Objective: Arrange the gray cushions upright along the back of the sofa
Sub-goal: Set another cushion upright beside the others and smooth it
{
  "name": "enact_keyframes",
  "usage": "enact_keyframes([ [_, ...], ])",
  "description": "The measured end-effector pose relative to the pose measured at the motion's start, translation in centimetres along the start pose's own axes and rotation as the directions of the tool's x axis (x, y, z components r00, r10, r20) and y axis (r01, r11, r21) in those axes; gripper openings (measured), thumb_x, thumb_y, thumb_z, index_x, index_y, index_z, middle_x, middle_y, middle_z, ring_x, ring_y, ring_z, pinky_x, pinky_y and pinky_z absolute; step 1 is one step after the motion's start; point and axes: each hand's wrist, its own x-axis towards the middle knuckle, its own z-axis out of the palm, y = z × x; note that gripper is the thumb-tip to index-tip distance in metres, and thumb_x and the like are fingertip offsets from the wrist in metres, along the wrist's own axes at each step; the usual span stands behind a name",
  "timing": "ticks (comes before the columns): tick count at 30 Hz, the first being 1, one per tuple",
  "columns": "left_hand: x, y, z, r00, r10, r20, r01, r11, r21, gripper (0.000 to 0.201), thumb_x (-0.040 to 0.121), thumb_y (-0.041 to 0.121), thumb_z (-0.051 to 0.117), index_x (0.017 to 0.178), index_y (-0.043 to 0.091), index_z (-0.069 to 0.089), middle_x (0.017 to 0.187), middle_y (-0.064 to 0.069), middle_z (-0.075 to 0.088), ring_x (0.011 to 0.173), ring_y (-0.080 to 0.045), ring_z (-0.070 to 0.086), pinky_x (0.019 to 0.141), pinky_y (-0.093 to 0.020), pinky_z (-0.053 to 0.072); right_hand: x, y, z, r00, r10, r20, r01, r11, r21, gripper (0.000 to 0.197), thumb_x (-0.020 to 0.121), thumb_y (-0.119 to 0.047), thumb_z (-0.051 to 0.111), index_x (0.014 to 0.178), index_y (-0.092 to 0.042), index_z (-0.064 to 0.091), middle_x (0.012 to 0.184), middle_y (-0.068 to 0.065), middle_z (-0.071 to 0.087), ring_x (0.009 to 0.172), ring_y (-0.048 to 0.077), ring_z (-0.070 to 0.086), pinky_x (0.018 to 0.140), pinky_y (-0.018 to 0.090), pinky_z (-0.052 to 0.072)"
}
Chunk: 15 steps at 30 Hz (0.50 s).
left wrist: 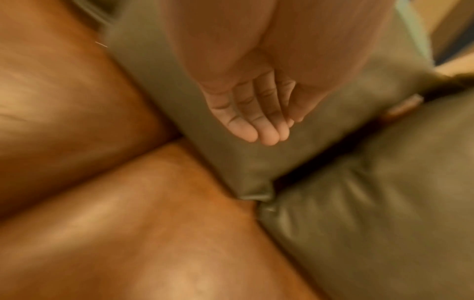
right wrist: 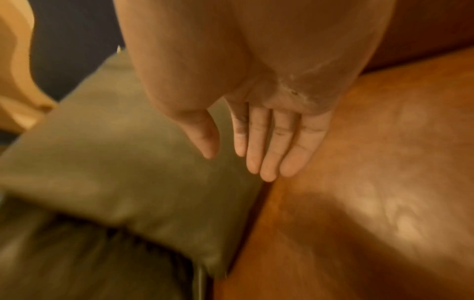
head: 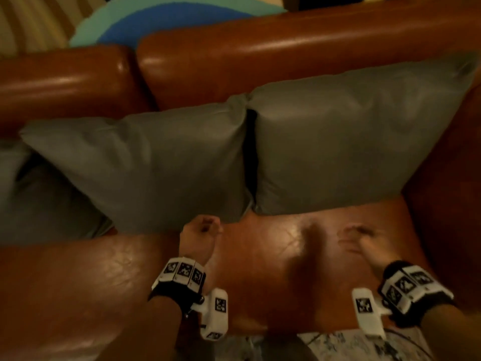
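Observation:
Two gray cushions stand upright against the brown sofa back: a middle cushion (head: 145, 165) and a right cushion (head: 351, 142), edges touching. A third gray cushion (head: 39, 204) lies lower at the far left, partly cut off. My left hand (head: 205, 229) hovers over the seat just below the gap between the two cushions, fingers loosely curled and holding nothing. In the left wrist view the left hand (left wrist: 256, 121) hangs in front of a cushion (left wrist: 256, 166). My right hand (head: 356, 238) is blurred, fingers straight. The right wrist view shows this hand (right wrist: 256, 152) empty beside a cushion (right wrist: 115, 172).
The leather seat (head: 286, 256) stretches in front of the cushions, with the sofa back (head: 260, 56) above and the right armrest (head: 447, 204) close to the right cushion. A blue and green rug (head: 156, 22) lies behind the sofa. A pale speckled surface (head: 351, 345) shows at the bottom.

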Motion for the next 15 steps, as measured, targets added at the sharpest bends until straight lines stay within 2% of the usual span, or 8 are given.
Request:
enact_keyframes([
  [2,-0.5,-3.5,-3.1,0.999,-0.035,-0.031,0.034,0.999,-0.023,0.010,0.083,0.033,0.061,0.074,0.034,0.066,0.078,-0.004,0.074,0.079,-0.028,0.072,0.077,-0.044,0.059,-1.7,1.4,4.5,0.994,0.033,0.100,-0.026,0.997,-0.071,0.037,0.092,0.014,0.037,0.082,-0.011,0.062,0.095,0.021,0.068,0.075,0.030,0.065,0.059,0.031,0.053],
  [4,-0.7,-6.9,-6.6,0.995,-0.075,-0.061,0.068,0.991,-0.113,0.021,0.088,0.023,0.063,0.070,0.032,0.066,0.065,0.002,0.071,0.065,-0.026,0.067,0.065,-0.038,0.054,-3.4,2.0,9.2,0.977,0.065,0.202,-0.041,0.991,-0.124,0.041,0.089,0.018,0.038,0.083,-0.012,0.064,0.105,0.029,0.068,0.076,0.034,0.062,0.063,0.034,0.049],
  [6,-0.8,-10.0,-10.8,0.988,-0.123,-0.097,0.108,0.983,-0.150,0.024,0.092,0.014,0.062,0.074,0.028,0.069,0.062,0.002,0.068,0.060,-0.023,0.062,0.060,-0.033,0.048,-5.4,1.4,14.4,0.958,0.080,0.274,-0.033,0.985,-0.171,0.034,0.089,0.016,0.046,0.084,-0.013,0.065,0.101,0.026,0.069,0.073,0.029,0.063,0.064,0.033,0.049],
  [9,-0.7,-13.3,-17.5,0.974,-0.198,-0.108,0.172,0.962,-0.212,0.014,0.095,0.008,0.056,0.086,0.011,0.066,0.068,-0.006,0.065,0.054,-0.013,0.060,0.049,-0.024,0.047,-8.7,-0.8,22.5,0.942,0.047,0.334,0.025,0.977,-0.210,0.015,0.088,0.000,0.061,0.087,-0.015,0.065,0.090,0.013,0.068,0.074,0.024,0.062,0.067,0.032,0.049],
  [11,-0.1,-14.8,-22.3,0.968,-0.219,-0.121,0.183,0.950,-0.252,0.018,0.097,0.007,0.053,0.083,0.016,0.061,0.073,-0.009,0.063,0.058,-0.015,0.057,0.048,-0.019,0.047,-11.0,-2.8,27.8,0.931,-0.033,0.363,0.113,0.973,-0.203,0.012,0.088,-0.002,0.062,0.094,-0.011,0.065,0.087,0.011,0.066,0.072,0.023,0.059,0.064,0.032,0.048],
  [13,0.7,-16.6,-27.7,0.957,-0.221,-0.188,0.166,0.949,-0.270,0.013,0.097,0.010,0.053,0.087,0.015,0.060,0.075,-0.008,0.064,0.063,-0.020,0.059,0.050,-0.015,0.050,-13.3,-5.0,33.2,0.906,-0.106,0.409,0.198,0.962,-0.188,0.011,0.088,-0.004,0.064,0.095,-0.013,0.065,0.089,0.016,0.065,0.074,0.028,0.057,0.068,0.037,0.047],
  [14,1.4,-17.7,-30.4,0.944,-0.227,-0.238,0.152,0.942,-0.299,0.008,0.096,0.013,0.056,0.091,0.014,0.061,0.077,-0.010,0.065,0.068,-0.026,0.063,0.055,-0.020,0.056,-14.3,-6.1,35.8,0.889,-0.134,0.439,0.233,0.955,-0.182,0.012,0.087,-0.007,0.065,0.093,-0.017,0.065,0.091,0.016,0.065,0.077,0.029,0.058,0.070,0.038,0.048],
  [15,2.1,-18.6,-32.9,0.931,-0.235,-0.280,0.140,0.936,-0.322,0.004,0.094,0.016,0.059,0.094,0.015,0.062,0.083,-0.013,0.067,0.072,-0.031,0.066,0.063,-0.030,0.061,-15.1,-7.2,38.3,0.871,-0.161,0.464,0.271,0.945,-0.181,0.015,0.087,-0.010,0.067,0.093,-0.023,0.063,0.094,0.014,0.067,0.079,0.027,0.060,0.073,0.039,0.049],
])
